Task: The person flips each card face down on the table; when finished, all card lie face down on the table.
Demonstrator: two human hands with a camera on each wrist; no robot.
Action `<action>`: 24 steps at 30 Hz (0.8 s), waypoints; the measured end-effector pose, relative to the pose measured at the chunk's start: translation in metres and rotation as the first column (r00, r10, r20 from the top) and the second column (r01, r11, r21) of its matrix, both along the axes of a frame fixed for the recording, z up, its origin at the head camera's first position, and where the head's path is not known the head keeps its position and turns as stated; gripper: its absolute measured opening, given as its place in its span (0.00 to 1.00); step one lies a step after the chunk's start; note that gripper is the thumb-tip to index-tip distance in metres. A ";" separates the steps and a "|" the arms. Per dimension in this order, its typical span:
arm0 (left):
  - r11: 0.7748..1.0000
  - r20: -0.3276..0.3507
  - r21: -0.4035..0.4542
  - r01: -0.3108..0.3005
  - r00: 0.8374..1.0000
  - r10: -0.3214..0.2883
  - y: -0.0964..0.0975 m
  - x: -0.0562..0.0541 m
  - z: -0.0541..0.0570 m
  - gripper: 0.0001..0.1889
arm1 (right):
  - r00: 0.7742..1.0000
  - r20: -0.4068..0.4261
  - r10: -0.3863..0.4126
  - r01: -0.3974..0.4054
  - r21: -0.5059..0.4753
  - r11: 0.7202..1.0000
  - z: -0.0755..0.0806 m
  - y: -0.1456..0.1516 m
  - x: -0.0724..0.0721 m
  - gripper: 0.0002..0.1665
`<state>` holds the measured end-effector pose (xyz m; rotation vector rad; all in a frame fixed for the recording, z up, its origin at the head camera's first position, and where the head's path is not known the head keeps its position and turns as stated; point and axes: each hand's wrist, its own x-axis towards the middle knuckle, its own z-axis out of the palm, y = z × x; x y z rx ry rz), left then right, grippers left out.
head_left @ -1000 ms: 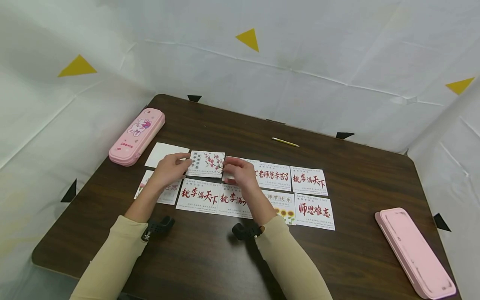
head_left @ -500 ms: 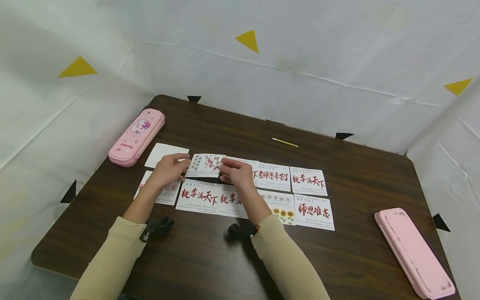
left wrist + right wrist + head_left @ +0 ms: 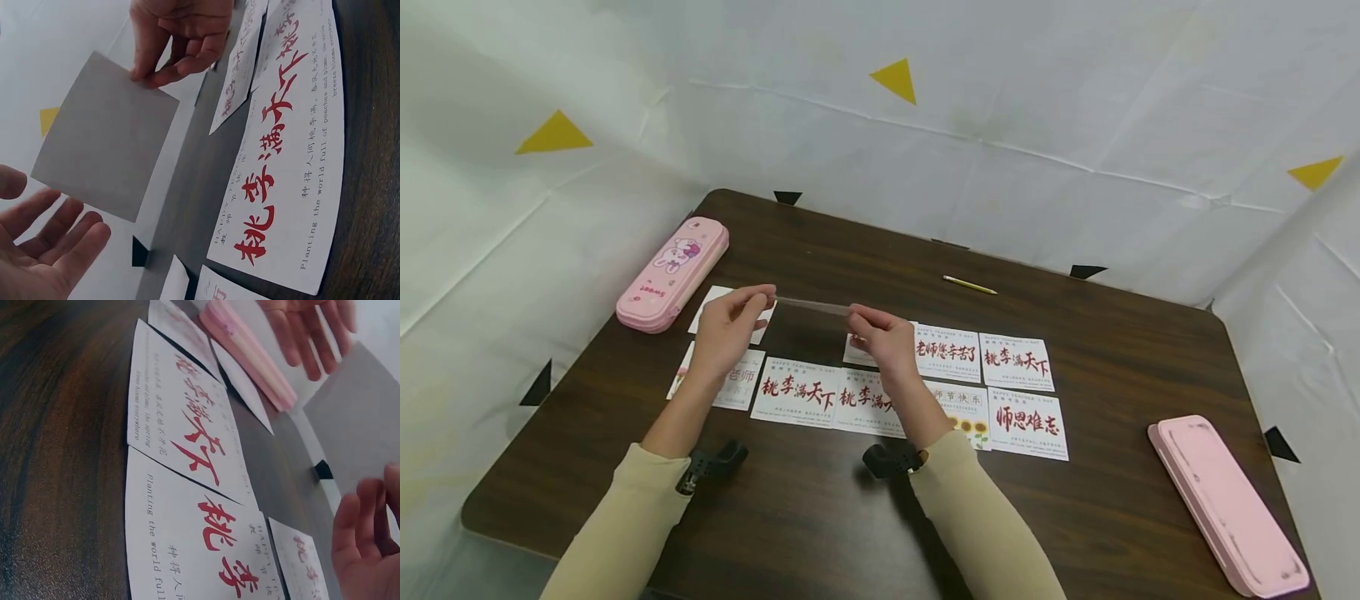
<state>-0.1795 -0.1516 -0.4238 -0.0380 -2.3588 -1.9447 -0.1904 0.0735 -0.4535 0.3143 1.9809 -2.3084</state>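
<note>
Between my hands a white card (image 3: 812, 306) is lifted off the table, almost edge-on to the head view. Its plain back (image 3: 106, 134) faces the left wrist camera. My right hand (image 3: 887, 343) pinches one edge between thumb and fingers. At the opposite edge is my left hand (image 3: 727, 327); in the left wrist view its fingers (image 3: 75, 240) are spread and lie close along that edge, with no clear pinch. Below, a card with red lettering (image 3: 796, 393) lies in the front row. A blank white card (image 3: 716, 292) is partly hidden behind my left hand.
More printed cards lie in two rows, among them a sunflower card (image 3: 964, 402) and a red-lettered card (image 3: 1028, 423). A pencil (image 3: 970, 285) lies farther back. One pink pencil case (image 3: 673, 275) is at the left, another pink case (image 3: 1228, 508) at the right.
The card with the blossom picture has been lifted from the back row and tipped up until its face no longer shows. Both hands stay at its sides; bare table shows where it lay.
</note>
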 end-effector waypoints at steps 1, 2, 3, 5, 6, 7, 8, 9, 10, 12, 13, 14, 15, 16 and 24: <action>1.000 -0.025 -0.002 -0.008 1.000 0.008 0.001 0.001 0.001 0.18 | 1.000 -0.008 -0.007 0.007 0.015 1.000 0.001 -0.001 0.001 0.16; 1.000 -0.044 -0.004 -0.013 0.999 0.013 0.001 0.003 0.002 0.18 | 1.000 -0.020 -0.016 0.017 0.028 0.999 0.002 -0.002 0.001 0.16; 1.000 -0.059 -0.010 -0.018 0.998 0.017 0.001 0.003 0.002 0.18 | 0.999 -0.030 -0.027 0.028 0.046 0.999 0.002 -0.004 0.001 0.15; 1.000 -0.081 -0.015 -0.023 0.996 0.021 0.003 0.004 0.001 0.18 | 0.998 -0.042 -0.048 0.052 0.088 0.995 0.002 -0.005 0.002 0.16; 1.000 -0.089 -0.019 -0.023 0.996 0.021 0.003 0.004 0.001 0.18 | 0.997 -0.041 -0.061 0.065 0.104 0.992 0.002 -0.006 0.002 0.15; 0.999 -0.094 -0.027 -0.024 0.995 0.021 0.004 0.004 0.000 0.18 | 0.997 -0.036 -0.072 0.076 0.116 0.990 0.001 -0.007 0.001 0.15; 0.999 -0.095 -0.038 -0.027 0.995 0.023 0.004 0.003 0.000 0.18 | 0.996 -0.028 -0.080 0.083 0.128 0.988 0.000 -0.008 0.001 0.15; 0.998 -0.094 -0.052 -0.028 0.995 0.023 0.004 0.003 -0.001 0.19 | 0.996 -0.017 -0.087 0.088 0.138 0.987 -0.001 -0.008 0.001 0.15; 0.997 -0.093 -0.066 -0.030 0.995 0.023 0.004 0.003 -0.002 0.19 | 0.996 -0.002 -0.091 0.090 0.141 0.986 -0.002 -0.010 0.001 0.14; 0.993 -0.083 -0.111 -0.036 0.996 0.027 0.003 0.002 -0.003 0.20 | 0.995 0.031 -0.091 0.086 0.135 0.987 -0.003 -0.012 0.001 0.13; 0.990 -0.077 -0.134 -0.039 0.997 0.028 0.002 0.002 -0.003 0.20 | 0.995 0.044 -0.087 0.080 0.133 0.988 -0.004 -0.013 0.001 0.13; 0.987 -0.073 -0.155 -0.041 0.997 0.030 0.001 0.002 -0.004 0.21 | 0.995 0.053 -0.084 0.077 0.126 0.989 -0.005 -0.014 0.001 0.12; 0.984 -0.072 -0.175 -0.041 0.997 0.028 0.000 0.001 -0.005 0.21 | 0.995 0.062 -0.081 0.074 0.115 0.991 -0.006 -0.014 0.002 0.12; 0.981 -0.070 -0.192 -0.040 0.997 0.027 -0.001 0.001 -0.005 0.21 | 0.994 0.071 -0.078 0.070 0.106 0.992 -0.006 -0.015 0.003 0.13; 0.949 0.060 -0.313 0.036 0.998 -0.018 -0.008 -0.006 -0.015 0.24 | 0.993 0.111 -0.032 0.020 0.102 0.995 -0.007 -0.017 0.005 0.17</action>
